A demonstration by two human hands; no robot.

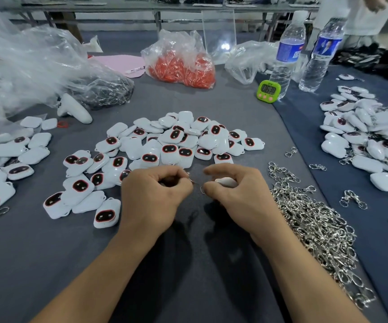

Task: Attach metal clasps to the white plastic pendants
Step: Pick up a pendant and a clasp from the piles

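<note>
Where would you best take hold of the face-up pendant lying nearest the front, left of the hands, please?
Pinch the pendant across its side edges, towards its near end, coming straight down from above. It lies flat and face up, so only the rounded sides offer purchase, and its far end seems to touch neighbours.

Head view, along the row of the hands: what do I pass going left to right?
Pendant heap → left hand, pinching a clasp → right hand, holding a pendant → clasp pile → stray clasp.
</note>
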